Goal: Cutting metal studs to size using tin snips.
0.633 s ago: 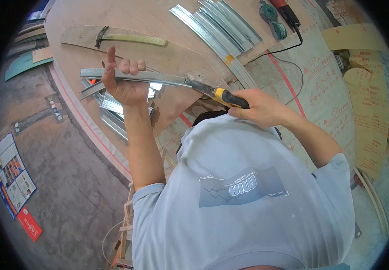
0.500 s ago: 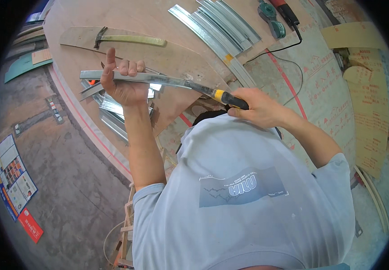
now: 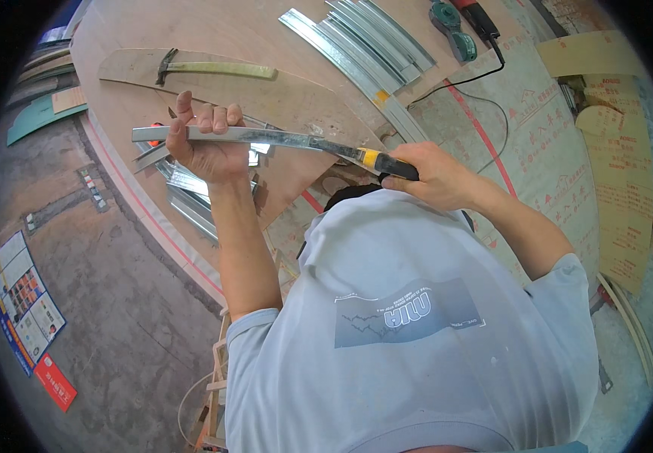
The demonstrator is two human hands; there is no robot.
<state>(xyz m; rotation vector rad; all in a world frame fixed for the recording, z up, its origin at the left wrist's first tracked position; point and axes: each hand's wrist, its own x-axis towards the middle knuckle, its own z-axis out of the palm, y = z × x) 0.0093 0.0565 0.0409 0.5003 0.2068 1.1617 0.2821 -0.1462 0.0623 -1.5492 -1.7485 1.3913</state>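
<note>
Worktop [image 3: 221, 30]: pale brown panel, lying beyond the person and bearing metal pieces.

Metal channels [image 3: 368, 41]: bright bundle, lying at the far side, well apart from the hands.

Metal strip [image 3: 266, 135]: narrow, silvery, hanging above the worktop and running from the left hand to the tool's dark head. Judged light and stiff lengthwise, though probably twisting or denting under uneven force; the smooth faces are likely offering little friction, the ends probably sharp. Best hold: flat sides, nearer the middle, skin clear of raw edges.

Hand tool [image 3: 371, 158]: black-and-yellow handle, its head meeting the strip's right end; whether it is biting, cannot tell.

Right hand [image 3: 443, 179]: closing snugly round the handle, the undermost fingers hiding from view.

Left hand [image 3: 222, 157]: palm facing up, thumb crossing the strip, three fingers curling over its far edge, index finger pointing away.
</note>
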